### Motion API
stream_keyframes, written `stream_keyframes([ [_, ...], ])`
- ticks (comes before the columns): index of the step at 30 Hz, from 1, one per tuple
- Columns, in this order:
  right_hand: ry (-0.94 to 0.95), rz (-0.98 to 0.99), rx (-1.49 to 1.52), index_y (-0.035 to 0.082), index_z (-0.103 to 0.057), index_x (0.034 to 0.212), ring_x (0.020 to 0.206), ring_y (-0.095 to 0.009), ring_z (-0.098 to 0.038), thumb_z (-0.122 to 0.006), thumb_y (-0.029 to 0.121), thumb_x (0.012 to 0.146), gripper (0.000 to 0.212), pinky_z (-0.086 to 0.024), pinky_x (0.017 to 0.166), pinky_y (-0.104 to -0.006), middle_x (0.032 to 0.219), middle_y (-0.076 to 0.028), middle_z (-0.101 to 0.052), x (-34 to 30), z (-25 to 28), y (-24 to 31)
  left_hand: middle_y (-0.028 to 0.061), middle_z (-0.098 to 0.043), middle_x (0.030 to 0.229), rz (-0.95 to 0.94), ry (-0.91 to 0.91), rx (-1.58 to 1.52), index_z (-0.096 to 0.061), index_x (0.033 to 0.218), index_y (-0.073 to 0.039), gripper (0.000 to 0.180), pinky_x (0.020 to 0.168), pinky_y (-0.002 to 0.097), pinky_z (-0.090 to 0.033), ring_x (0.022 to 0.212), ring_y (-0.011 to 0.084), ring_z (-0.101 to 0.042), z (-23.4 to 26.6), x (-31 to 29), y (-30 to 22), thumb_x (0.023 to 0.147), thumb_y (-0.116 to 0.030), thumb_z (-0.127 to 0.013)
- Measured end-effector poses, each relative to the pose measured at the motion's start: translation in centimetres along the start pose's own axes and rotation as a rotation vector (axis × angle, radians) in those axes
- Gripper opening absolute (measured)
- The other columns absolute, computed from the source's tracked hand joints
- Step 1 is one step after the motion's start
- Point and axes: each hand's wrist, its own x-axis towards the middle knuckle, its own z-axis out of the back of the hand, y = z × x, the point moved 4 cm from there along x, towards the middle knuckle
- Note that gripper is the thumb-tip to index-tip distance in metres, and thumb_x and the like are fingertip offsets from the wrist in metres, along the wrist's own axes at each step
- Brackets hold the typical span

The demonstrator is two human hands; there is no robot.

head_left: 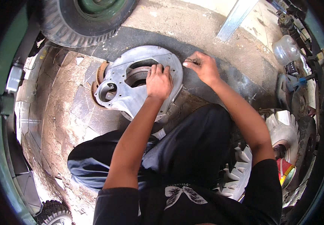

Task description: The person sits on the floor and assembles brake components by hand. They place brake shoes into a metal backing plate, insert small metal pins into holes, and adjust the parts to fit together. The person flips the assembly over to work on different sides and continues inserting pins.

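A grey cast metal housing (126, 62), round with a wide central opening and a smaller round hole at its left, lies on the dark floor mat before my crossed legs. My left hand (159, 83) is closed over the right rim of the central opening, fingers bent on the metal face. A curved metal piece (135, 76) shows inside that opening. Just beyond the housing's right edge, my right hand (205, 68) is raised in a pinch. Something small and dark (194, 60) sits between its thumb and fingers, too small to name.
Brown curved metal parts (101, 73) show under the housing's left side. A large tyre (70, 28) stands at the far left, and a metal post (237, 19) at the far right. A clear plastic bottle (284, 50) and a red and yellow can (286, 172) are at the right.
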Motion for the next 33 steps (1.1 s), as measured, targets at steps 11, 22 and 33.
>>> stream_keyframes([
  [11,-0.291,-0.190,0.322,0.000,-0.075,0.108,0.083,-0.012,-0.075,-0.079,0.012,0.099,0.016,-0.058,0.073,-0.0290,0.094,-0.007,-0.080,-11.1,6.8,14.0,0.0149,-0.044,0.166,-0.109,0.248,-0.090,-0.052,0.159,-0.015,0.051,0.129,0.0459,-0.033,0.152,0.0359,-0.042,-0.8,-4.0,3.5,0.109,-0.023,-0.047],
  [22,-0.172,-0.144,0.033,0.002,-0.074,0.124,0.080,-0.013,-0.073,-0.074,0.016,0.103,0.025,-0.057,0.069,-0.0281,0.099,-0.007,-0.077,-11.0,12.9,23.7,0.0192,-0.028,0.175,-0.192,0.492,0.015,-0.040,0.166,-0.016,0.062,0.132,0.0411,-0.027,0.160,0.0341,-0.032,2.6,-8.1,5.9,0.110,-0.038,-0.051],
  [33,-0.243,-0.268,0.355,0.002,-0.070,0.123,0.090,-0.016,-0.074,-0.080,0.013,0.098,0.030,-0.059,0.073,-0.0299,0.112,-0.009,-0.077,-7.8,1.9,11.3,0.0186,-0.034,0.173,-0.217,0.098,-0.102,-0.050,0.160,-0.013,0.070,0.131,0.0469,-0.027,0.161,0.0322,-0.031,2.5,-12.3,7.5,0.105,-0.055,-0.057],
])
